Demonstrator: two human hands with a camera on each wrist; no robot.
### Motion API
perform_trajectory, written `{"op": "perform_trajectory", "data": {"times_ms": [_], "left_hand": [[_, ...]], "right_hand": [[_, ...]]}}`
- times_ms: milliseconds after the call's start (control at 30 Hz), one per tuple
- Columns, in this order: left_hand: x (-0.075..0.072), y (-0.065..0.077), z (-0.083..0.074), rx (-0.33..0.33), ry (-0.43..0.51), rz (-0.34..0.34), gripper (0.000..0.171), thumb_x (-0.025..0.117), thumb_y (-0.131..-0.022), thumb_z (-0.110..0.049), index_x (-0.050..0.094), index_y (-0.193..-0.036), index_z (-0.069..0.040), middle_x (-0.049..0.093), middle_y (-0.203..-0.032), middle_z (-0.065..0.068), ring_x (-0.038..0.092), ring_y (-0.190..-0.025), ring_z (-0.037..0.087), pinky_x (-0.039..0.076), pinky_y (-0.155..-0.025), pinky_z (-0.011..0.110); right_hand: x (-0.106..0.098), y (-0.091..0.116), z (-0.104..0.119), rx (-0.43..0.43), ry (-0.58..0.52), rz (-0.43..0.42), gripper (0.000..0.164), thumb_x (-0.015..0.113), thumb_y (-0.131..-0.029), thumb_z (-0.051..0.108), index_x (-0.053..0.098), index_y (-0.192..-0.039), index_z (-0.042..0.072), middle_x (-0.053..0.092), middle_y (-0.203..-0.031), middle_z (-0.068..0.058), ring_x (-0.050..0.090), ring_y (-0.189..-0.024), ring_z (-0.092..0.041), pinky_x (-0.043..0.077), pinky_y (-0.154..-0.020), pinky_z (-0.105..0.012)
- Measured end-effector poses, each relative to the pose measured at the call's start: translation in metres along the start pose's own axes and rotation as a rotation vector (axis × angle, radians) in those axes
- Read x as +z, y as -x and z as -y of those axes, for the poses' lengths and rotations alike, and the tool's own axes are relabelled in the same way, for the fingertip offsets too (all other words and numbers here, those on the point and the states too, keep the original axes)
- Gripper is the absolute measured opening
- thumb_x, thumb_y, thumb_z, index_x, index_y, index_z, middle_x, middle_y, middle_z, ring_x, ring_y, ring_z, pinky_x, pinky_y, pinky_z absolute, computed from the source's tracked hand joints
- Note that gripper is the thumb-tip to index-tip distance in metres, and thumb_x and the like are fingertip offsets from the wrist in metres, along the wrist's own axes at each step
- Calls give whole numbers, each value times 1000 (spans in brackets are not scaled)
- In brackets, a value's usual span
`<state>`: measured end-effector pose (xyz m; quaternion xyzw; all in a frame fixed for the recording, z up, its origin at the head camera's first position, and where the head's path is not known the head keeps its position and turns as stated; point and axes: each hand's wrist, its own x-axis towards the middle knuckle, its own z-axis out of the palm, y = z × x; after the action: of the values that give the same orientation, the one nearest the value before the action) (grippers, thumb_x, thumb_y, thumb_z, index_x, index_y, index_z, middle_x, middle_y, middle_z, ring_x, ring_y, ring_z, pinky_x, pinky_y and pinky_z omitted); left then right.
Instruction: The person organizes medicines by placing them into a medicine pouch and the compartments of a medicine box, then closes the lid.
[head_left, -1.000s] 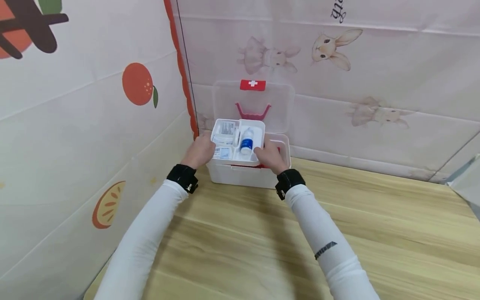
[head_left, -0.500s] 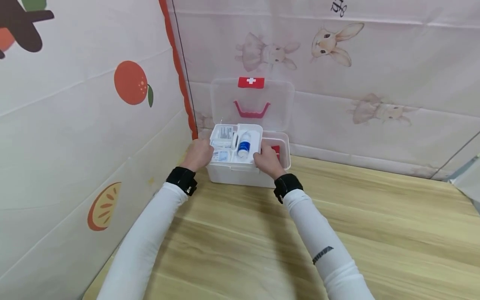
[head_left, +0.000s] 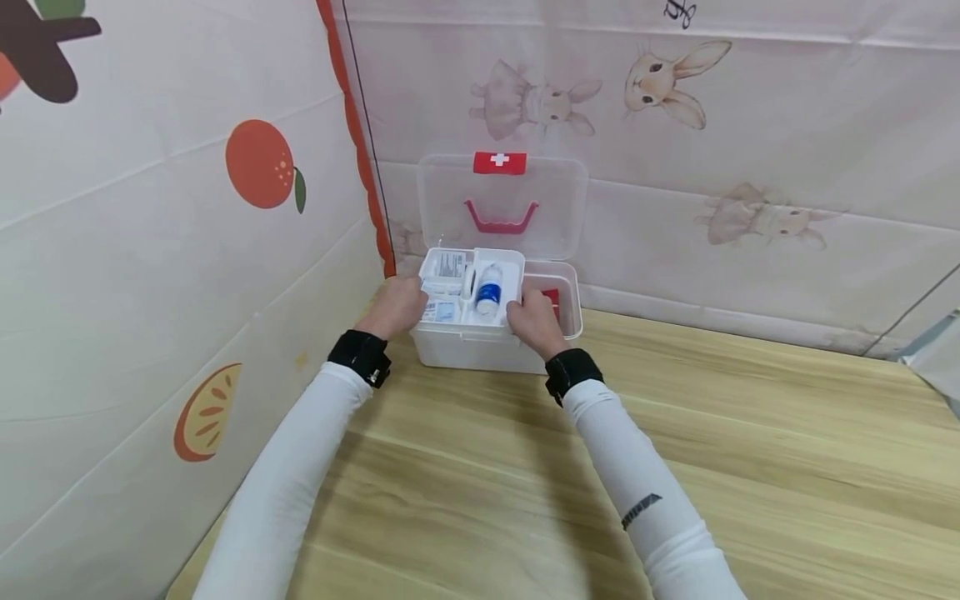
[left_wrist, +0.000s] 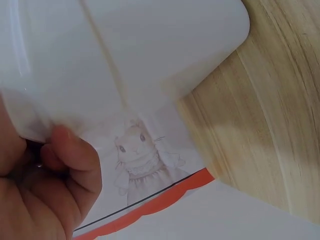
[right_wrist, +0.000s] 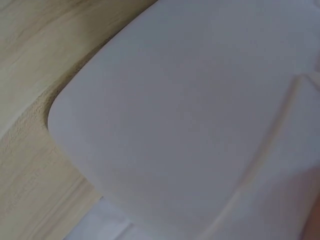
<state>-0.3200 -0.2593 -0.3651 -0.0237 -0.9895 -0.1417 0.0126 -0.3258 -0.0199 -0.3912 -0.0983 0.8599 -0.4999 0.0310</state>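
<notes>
In the head view a white tray (head_left: 512, 267) is held level at the left part of an open first aid box (head_left: 480, 352). My left hand (head_left: 397, 308) pinches the tray's left edge, its fingers curled in the left wrist view. My right hand (head_left: 537, 322) grips the right edge, thumb on top. A white bottle with a blue label (head_left: 489, 288) lies in the tray's right compartment. Several flat packets (head_left: 450, 265) fill the left side. Whether the tray touches the box's rim cannot be made out. Only a sliver of the right hand shows in the right wrist view.
The box's clear lid (head_left: 555, 208), with a pink handle (head_left: 501, 225) and a red cross label (head_left: 499, 162), stands upright against the printed back curtain (head_left: 675, 167). Something red (head_left: 552, 300) shows inside the box. A wooden table (head_left: 465, 483) lies beneath; a curtain (head_left: 112, 275) hangs at left.
From one second to half a second ago, both hands lowered the tray and shifted it slightly left, exposing more of the box's right interior. Since then the tray and hands have barely moved.
</notes>
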Motion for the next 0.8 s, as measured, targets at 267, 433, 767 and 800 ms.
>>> {"op": "perform_trajectory", "data": {"times_ms": [267, 433, 767, 800], "left_hand": [[0, -3, 2, -10, 22, 51, 29, 44, -99, -11, 58, -118, 7, 59, -95, 15, 57, -79, 27, 45, -58, 30], [-1, -2, 6, 63, 6, 30, 28, 50, -95, -10, 58, -116, 6, 60, -90, 14, 56, -75, 26, 44, -57, 30], [2, 4, 6, 77, -26, 9, 36, 49, -96, -14, 56, -124, 8, 59, -104, 18, 55, -88, 29, 48, -73, 37], [3, 5, 6, 67, -33, 13, 37, 49, -97, -14, 56, -124, 9, 59, -106, 19, 55, -90, 30, 48, -76, 38]], "right_hand": [[2, 0, 1, 56, 27, -19, 40, 47, -101, 18, 49, -138, 3, 65, -116, -13, 62, -94, -29, 49, -75, -36], [3, -1, 3, 54, 4, -127, 26, 48, -97, 16, 61, -116, 2, 66, -103, -14, 61, -89, -29, 48, -73, -36], [7, 0, 3, 106, 40, -148, 23, 47, -94, 13, 64, -103, 0, 62, -82, -13, 60, -78, -30, 41, -62, -34], [7, 0, 3, 117, 54, -132, 24, 47, -94, 14, 63, -106, 1, 61, -82, -13, 60, -77, -30, 42, -62, -34]]}}
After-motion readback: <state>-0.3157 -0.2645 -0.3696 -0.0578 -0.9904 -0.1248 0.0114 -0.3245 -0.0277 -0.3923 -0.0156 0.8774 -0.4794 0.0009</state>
